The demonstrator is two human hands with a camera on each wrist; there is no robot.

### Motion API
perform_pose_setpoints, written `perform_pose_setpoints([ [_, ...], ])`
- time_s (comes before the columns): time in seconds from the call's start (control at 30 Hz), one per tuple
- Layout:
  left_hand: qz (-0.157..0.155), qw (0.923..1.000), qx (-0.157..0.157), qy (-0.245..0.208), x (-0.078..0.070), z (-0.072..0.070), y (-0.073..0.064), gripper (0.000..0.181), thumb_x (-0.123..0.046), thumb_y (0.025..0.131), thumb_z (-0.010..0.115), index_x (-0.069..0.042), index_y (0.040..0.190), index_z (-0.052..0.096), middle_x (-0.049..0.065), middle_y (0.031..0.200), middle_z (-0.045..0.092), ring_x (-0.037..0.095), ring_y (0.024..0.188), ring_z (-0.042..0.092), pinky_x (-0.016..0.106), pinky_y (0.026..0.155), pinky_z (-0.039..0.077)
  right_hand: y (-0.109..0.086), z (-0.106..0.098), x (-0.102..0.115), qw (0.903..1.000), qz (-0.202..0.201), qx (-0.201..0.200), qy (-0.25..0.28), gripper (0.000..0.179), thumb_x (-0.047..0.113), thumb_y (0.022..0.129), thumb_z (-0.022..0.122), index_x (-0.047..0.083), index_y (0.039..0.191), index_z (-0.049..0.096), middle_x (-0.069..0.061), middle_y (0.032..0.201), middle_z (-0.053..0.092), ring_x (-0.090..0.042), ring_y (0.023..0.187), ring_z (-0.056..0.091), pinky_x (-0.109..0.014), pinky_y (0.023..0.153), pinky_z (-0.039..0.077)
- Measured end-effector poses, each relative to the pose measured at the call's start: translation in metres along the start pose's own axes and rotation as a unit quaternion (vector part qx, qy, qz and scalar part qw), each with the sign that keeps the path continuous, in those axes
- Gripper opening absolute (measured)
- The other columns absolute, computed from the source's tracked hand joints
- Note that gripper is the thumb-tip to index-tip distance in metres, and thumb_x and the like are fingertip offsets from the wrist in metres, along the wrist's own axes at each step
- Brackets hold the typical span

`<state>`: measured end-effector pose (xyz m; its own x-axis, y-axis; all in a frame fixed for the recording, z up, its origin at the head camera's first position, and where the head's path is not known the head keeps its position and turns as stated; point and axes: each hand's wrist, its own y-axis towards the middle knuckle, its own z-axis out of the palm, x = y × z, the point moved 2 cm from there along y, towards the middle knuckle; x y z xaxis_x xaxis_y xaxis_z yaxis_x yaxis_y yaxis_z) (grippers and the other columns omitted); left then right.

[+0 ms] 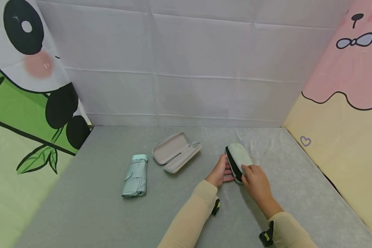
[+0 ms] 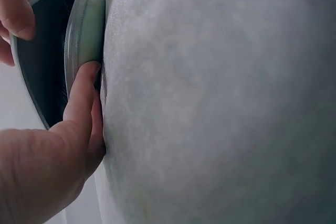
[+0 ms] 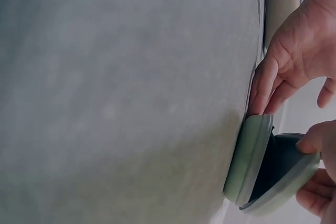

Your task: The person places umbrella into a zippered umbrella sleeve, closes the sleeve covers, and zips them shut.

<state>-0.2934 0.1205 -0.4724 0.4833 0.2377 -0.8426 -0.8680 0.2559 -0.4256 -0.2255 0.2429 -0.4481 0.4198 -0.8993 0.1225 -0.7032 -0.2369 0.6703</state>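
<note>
A pale green zip case (image 1: 240, 155) with a dark inside stands partly open on the right half of the table. My right hand (image 1: 258, 181) pinches the edge of its lid, thumb on the inner side, and holds it raised. The fingers of my left hand (image 1: 219, 172) lie nearly straight against the case's lower half, at table level. In the left wrist view the grey zip edge and the dark lining (image 2: 47, 61) show between the two halves. The right wrist view shows the green lower half (image 3: 247, 156) flat on the table, with left fingertips at its end.
Left of my hands, an open beige glasses case (image 1: 176, 151) lies with its lid back. Farther left is a rolled, light teal bundle (image 1: 135, 176) with a band around it. A grey cloth covers the table (image 1: 90, 213); a white sheet (image 1: 186, 62) hangs behind.
</note>
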Motion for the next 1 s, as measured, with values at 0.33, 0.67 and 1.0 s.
perform_pose_setpoints([
  [0.33, 0.005, 1.0, -0.006, 0.0, 0.002, -0.001, 0.003, 0.062, -0.04, 0.088, 0.039, 0.005, 0.131, 0.043, 0.018, 0.117, 0.048, 0.036, 0.105, 0.051, 0.049, 0.081, 0.049, 0.003, 0.004, 0.007, 0.9994, -0.029, 0.015, -0.012, 0.032, -0.009, 0.062, 0.075, -0.009, 0.094, 0.068, -0.016, 0.078, 0.056, -0.033, 0.069, 0.052, -0.042, 0.061, 0.047],
  [0.67, 0.008, 1.0, -0.002, 0.001, 0.004, -0.002, 0.004, 0.062, -0.04, 0.089, 0.039, 0.005, 0.131, 0.044, 0.017, 0.117, 0.047, 0.034, 0.104, 0.051, 0.049, 0.081, 0.049, 0.002, 0.01, 0.01, 0.998, -0.037, 0.043, -0.026, 0.032, -0.011, 0.062, 0.073, -0.009, 0.093, 0.067, -0.015, 0.077, 0.055, -0.031, 0.07, 0.052, -0.04, 0.062, 0.047],
  [1.0, 0.007, 0.9999, 0.01, 0.006, 0.003, -0.003, 0.006, 0.061, -0.039, 0.092, 0.037, 0.006, 0.134, 0.041, 0.019, 0.12, 0.047, 0.035, 0.106, 0.05, 0.048, 0.082, 0.049, 0.003, 0.013, 0.013, 0.9967, -0.051, 0.05, -0.038, 0.031, -0.01, 0.062, 0.075, -0.008, 0.091, 0.067, -0.015, 0.075, 0.054, -0.031, 0.068, 0.05, -0.039, 0.06, 0.047],
])
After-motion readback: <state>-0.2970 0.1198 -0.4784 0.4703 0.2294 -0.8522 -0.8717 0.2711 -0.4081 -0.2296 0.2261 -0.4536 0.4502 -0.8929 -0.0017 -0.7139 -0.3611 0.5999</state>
